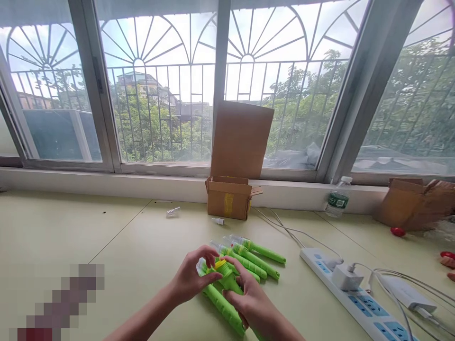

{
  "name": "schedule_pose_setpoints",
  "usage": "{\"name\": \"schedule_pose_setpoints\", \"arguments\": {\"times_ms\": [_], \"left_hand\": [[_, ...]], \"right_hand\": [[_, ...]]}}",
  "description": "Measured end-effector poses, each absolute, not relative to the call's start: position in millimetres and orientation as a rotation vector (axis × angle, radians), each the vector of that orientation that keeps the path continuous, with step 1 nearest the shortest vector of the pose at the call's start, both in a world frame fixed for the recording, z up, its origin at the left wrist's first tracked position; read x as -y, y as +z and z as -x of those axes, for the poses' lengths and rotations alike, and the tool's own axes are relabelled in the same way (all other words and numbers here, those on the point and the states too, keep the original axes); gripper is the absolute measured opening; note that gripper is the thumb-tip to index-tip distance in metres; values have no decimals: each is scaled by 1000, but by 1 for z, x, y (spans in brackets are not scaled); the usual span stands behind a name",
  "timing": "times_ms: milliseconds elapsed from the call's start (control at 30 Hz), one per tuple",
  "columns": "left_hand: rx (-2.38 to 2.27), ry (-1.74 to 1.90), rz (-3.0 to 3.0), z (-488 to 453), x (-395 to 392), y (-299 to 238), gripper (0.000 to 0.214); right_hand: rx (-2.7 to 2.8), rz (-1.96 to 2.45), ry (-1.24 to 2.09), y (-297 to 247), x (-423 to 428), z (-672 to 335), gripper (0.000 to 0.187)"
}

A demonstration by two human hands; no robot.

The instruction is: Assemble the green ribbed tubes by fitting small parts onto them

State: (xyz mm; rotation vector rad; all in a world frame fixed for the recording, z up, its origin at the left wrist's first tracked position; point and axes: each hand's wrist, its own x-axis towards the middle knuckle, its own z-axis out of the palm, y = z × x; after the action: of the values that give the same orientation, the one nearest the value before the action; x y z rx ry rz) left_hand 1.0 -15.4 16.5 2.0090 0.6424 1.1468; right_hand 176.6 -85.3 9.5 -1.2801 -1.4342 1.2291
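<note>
My right hand (254,299) is wrapped round a green plastic handle (230,280), whose upper end carries a yellow ring (221,264). From the left, my left hand (194,278) curls its thumb and fingers about that ring, the fingertips at its edge. Under and beside the hands lie several more green handles; one ribbed green handle (225,310) is nearest me. Farther off, another green handle (266,252) points away with a clear tip. Some of their ends are hidden by my hands.
An opened cardboard box (227,201) stands against the window ledge, with a small white piece (218,221) before it. A clear plastic piece (173,212) lies left of that. To the right are a power strip (341,289) with cables, a water bottle (337,199) and a torn carton (401,203).
</note>
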Motion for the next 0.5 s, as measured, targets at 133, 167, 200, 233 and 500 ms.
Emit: {"name": "schedule_pose_setpoints", "arguments": {"times_ms": [133,167,200,233,500], "left_hand": [[-648,1183,-2000,-4,17,16,27],[-647,1195,-2001,-4,17,15,25],[-643,1205,-2006,-5,18,14,23],[-640,1213,-2014,-5,18,13,21],[-663,1203,-2039,-6,17,12,25]], "right_hand": [[1352,1236,1301,6,83,-176,70],[1342,1228,1307,5,83,-176,70],[1335,1223,1313,4,82,-176,71],[1327,1220,1319,4,81,-176,71],[1302,1243,1355,5,77,-180,75]]}}
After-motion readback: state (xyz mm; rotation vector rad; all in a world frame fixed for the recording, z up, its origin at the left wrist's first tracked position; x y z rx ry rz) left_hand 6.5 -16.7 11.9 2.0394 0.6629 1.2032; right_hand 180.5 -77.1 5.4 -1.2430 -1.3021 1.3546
